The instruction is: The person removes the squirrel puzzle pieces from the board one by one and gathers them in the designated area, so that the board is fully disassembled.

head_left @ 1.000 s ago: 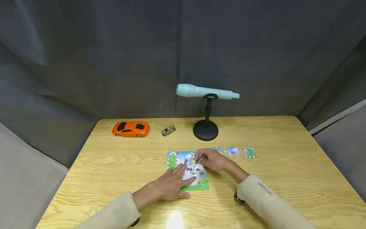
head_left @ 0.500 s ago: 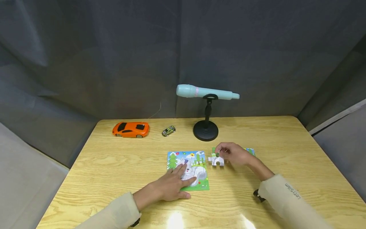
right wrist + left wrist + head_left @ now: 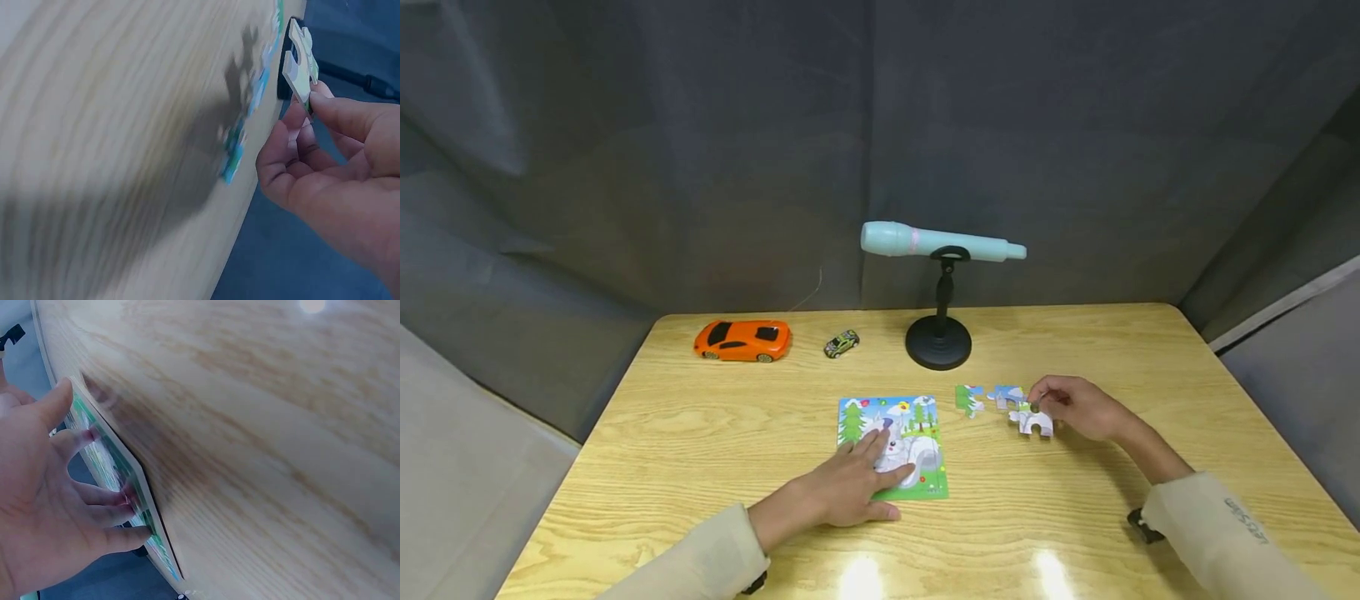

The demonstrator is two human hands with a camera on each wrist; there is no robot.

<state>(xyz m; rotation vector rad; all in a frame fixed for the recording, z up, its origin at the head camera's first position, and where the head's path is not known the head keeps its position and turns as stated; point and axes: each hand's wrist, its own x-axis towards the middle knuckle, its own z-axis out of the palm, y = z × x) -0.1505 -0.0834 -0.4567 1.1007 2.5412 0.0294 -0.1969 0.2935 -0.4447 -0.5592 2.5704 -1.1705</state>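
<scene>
A colourful puzzle board lies flat at the table's middle. My left hand rests on it with straight fingers pressing its lower part; the left wrist view shows those fingers spread on the board's edge. To the right, my right hand pinches a white and grey puzzle piece between thumb and fingers, just above the table. In the right wrist view the piece stands on edge in that pinch. Two loose pieces lie just left of it.
An orange toy car and a small toy car sit at the back left. A light blue microphone lies on a black stand behind the board. The wooden table is ringed by dark curtains.
My right hand took a piece out of the puzzle board and carried it right, past the loose pieces. The left hand stayed pressed on the board.
</scene>
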